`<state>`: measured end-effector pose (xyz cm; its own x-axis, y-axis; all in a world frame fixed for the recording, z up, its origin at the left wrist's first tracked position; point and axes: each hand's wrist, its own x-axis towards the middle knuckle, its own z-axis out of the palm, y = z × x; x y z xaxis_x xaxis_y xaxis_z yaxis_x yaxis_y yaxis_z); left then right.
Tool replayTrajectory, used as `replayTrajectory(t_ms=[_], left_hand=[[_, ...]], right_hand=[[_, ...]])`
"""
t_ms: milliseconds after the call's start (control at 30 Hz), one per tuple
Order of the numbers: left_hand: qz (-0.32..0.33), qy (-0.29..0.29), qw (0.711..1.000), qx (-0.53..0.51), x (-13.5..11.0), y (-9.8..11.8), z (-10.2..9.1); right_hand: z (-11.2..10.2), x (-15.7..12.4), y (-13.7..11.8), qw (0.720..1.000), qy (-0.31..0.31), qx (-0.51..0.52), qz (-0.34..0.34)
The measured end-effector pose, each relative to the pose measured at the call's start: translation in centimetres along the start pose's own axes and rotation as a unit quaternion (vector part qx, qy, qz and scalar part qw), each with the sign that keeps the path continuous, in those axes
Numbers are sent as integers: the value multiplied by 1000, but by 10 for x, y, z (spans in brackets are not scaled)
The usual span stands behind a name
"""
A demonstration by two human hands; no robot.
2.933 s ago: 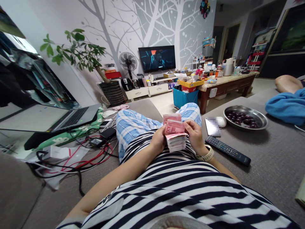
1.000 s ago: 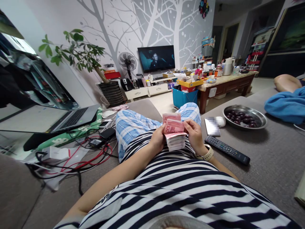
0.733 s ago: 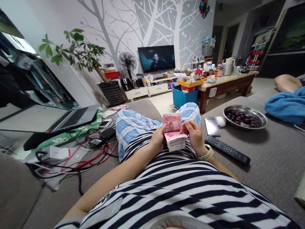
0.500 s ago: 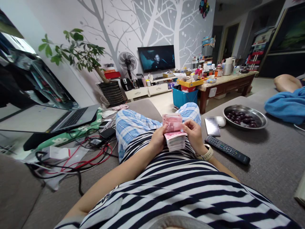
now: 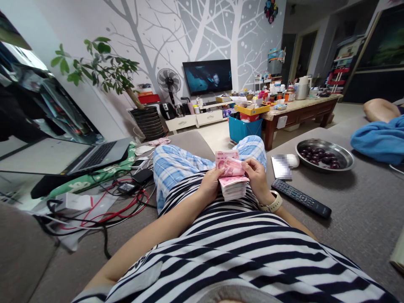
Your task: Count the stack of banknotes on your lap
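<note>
A thick stack of pink banknotes (image 5: 234,189) is bent over above my lap, part of it standing up and the rest hanging toward me. My left hand (image 5: 211,184) is closed on the stack at its left side, thumb across the front. On the right, my right hand (image 5: 256,174) pinches the edge of one banknote (image 5: 232,166) between thumb and fingers; this note is tilted away from those behind it. A light-coloured watch (image 5: 274,203) is on my right wrist. The fingers behind the notes are hidden.
Right of me on the grey sofa lie a black remote control (image 5: 301,198), a white mouse (image 5: 292,160) and a steel bowl (image 5: 349,162) of dark round fruit. Left are an open laptop (image 5: 94,158) and tangled cables (image 5: 126,210). A cluttered table (image 5: 303,105) stands ahead.
The upright banknotes show a different face, with one note now pulled across at an angle by my right hand. Both hands stay in nearly the same place.
</note>
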<state>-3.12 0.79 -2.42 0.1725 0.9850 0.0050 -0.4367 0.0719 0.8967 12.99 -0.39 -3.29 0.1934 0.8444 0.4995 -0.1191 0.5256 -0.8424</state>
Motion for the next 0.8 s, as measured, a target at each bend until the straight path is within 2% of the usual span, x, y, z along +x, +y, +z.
replayTrajectory(t_ms=[433,800], left_hand=[[-10,47,998,-30,8,-5,-1],[4,25,999,-24,6,-5,0]], right_hand=[[-1,-1,1,1000,2,-3,-18],[0,-2,2,1000,-7,9,-21]])
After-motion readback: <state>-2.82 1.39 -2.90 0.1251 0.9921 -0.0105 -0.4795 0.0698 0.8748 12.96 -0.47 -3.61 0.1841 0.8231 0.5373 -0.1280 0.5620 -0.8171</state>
